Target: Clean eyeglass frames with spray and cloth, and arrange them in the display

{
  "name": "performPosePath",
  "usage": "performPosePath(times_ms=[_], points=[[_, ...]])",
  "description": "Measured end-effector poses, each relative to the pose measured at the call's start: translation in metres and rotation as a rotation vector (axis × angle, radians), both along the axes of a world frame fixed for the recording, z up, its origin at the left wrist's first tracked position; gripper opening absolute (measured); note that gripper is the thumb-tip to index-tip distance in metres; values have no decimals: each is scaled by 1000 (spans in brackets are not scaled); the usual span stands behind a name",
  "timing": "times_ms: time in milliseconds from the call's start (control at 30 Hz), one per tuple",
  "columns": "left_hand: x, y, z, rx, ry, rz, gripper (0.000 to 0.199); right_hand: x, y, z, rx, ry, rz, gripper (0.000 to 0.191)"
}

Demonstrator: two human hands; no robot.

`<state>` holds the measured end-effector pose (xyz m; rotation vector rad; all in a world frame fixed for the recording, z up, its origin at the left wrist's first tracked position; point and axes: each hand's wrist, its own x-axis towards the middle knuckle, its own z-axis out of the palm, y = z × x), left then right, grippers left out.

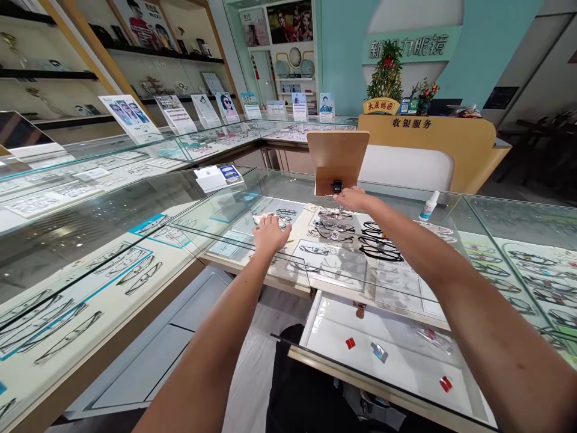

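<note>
My left hand [270, 233] presses down on the glass counter top, its fingers bent over a crumpled white cloth [260, 219]. Only the edges of the cloth show around the fingers. My right hand [354, 198] reaches further forward, with fingers closed at the base of a tan tabletop mirror [338, 153] that I see from behind. The exact grip of those fingertips is hard to make out. A small black device [337, 186] sits on the mirror's base, just above the fingers. Under the glass lie several pairs of eyeglasses [333, 231].
An open drawer [378, 367] below the counter holds small red packets and a grey-blue tag. A white spray bottle [429, 205] stands on the glass at right. White cards [211, 179] rest at left. A yellow cashier desk [433, 138] stands beyond.
</note>
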<state>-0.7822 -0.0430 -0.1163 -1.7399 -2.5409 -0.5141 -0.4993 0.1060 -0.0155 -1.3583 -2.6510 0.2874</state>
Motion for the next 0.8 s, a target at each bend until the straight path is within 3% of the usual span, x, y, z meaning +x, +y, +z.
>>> performPosePath(times_ms=[200,400,467,533,667,800], points=[[-2,1,-2,-20,3,10,76,-23,23,-17,-138,-22,-124,54],[-3,2,-3,-23,-4,7,76,-11,3,-12,-121,147,-106,28],[-3,3,-3,-19,-5,5,75,7,-15,-8,-84,256,-83,20],[-2,3,-1,-14,-5,3,74,32,-42,-4,-49,361,-56,24],[5,0,7,-12,-9,-6,73,92,-111,-2,-5,496,-3,27],[13,-6,12,33,-13,-5,77,152,-175,-3,-74,733,34,16]])
